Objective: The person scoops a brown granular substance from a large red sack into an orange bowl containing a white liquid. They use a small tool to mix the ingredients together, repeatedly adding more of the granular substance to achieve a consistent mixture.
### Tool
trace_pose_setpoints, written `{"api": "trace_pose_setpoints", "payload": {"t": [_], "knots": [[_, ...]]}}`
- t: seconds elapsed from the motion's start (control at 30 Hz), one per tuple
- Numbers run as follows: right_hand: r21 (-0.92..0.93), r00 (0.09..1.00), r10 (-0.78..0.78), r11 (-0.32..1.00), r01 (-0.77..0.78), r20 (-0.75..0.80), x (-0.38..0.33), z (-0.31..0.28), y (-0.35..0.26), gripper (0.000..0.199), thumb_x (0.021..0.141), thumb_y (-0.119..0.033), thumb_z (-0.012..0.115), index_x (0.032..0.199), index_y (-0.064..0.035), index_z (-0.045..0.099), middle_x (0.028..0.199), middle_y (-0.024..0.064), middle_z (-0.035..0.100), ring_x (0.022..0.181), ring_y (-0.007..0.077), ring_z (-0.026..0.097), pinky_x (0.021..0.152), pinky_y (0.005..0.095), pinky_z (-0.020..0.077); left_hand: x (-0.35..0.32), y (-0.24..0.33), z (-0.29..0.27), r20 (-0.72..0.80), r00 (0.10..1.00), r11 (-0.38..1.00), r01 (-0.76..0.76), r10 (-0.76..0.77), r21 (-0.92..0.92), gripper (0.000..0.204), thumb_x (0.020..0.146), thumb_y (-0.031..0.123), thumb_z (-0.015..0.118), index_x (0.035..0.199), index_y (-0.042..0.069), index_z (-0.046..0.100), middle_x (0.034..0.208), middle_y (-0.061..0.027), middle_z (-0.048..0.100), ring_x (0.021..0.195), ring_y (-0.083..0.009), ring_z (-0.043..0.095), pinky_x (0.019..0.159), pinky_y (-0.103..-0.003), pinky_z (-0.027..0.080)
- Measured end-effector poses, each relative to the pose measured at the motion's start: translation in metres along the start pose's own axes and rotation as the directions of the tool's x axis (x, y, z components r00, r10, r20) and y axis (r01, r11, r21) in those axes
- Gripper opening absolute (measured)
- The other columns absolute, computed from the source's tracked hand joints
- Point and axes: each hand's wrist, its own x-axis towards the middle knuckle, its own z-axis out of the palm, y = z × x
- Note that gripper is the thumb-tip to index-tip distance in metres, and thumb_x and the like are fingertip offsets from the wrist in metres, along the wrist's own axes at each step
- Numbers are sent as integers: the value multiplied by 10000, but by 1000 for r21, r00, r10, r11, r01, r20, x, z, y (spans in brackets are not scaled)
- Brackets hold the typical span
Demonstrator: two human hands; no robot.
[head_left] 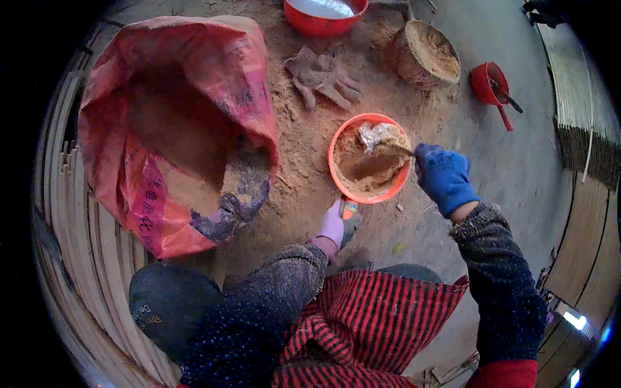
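Note:
My left hand (335,226), in a lilac and grey glove, is closed round the short handle of an orange-red plastic dipper (370,198). Brown, sawdust-like powder (362,169) fills much of the dipper, with a hollow in its middle. My right hand (443,176), in a blue glove, grips a thin-handled stirring tool (402,150) at the dipper's right rim. Its far end is down in the powder, so I cannot tell its exact shape. A whitish, shiny lump (375,134) lies near the dipper's far side, by the tool.
At left stands a large open red woven sack (174,39) with brown powder inside. Beyond the dipper lie a worn glove (323,77), a red basin (323,24) and a powder-filled pan (414,61). Another red dipper (486,81) sits at right. Long wooden strips (97,258) line the left side.

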Motion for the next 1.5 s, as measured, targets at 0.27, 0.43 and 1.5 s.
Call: {"api": "trace_pose_setpoints", "payload": {"t": [0.27, 0.43, 1.5], "knots": [[85, 994, -82, 994, 76, 66, -34, 69, -46, 111, 808, -155, 565, 910, -113, 578, 758, 133, 648, 629, 315, 650, 539, 444, 485, 3, 15, 19, 39, 999, 1000, -9, 8, 21, 398, 798, 104, 686, 1160, 60, 526, 802, -23, 582, 579, -131, 543, 463, -291, 454], [54, 985, -150, 988, 146, 82, -55, 4, -1, 91, 817, -155, 541, 878, -110, 591, 795, 133, 679, 619, 301, 669, 506, 458, 486, 4, 11, 14, 6, 1000, 999, 8, -9, 31, 387, 795, 112, 690, 1140, 58, 524, 757, -30, 574, 538, -130, 534, 452, -297, 446], [4, 990, 8, 1000, -8, 140, 1, 29, 18, 155, 826, -186, 548, 875, -108, 674, 837, 126, 695, 747, 302, 688, 600, 454, 520, -5, 20, 18, -13, 1000, 1000, 18, -18, -25, 383, 784, 95, 689, 1134, 57, 538, 733, -28, 574, 466, -140, 524, 396, -306, 440]]}}
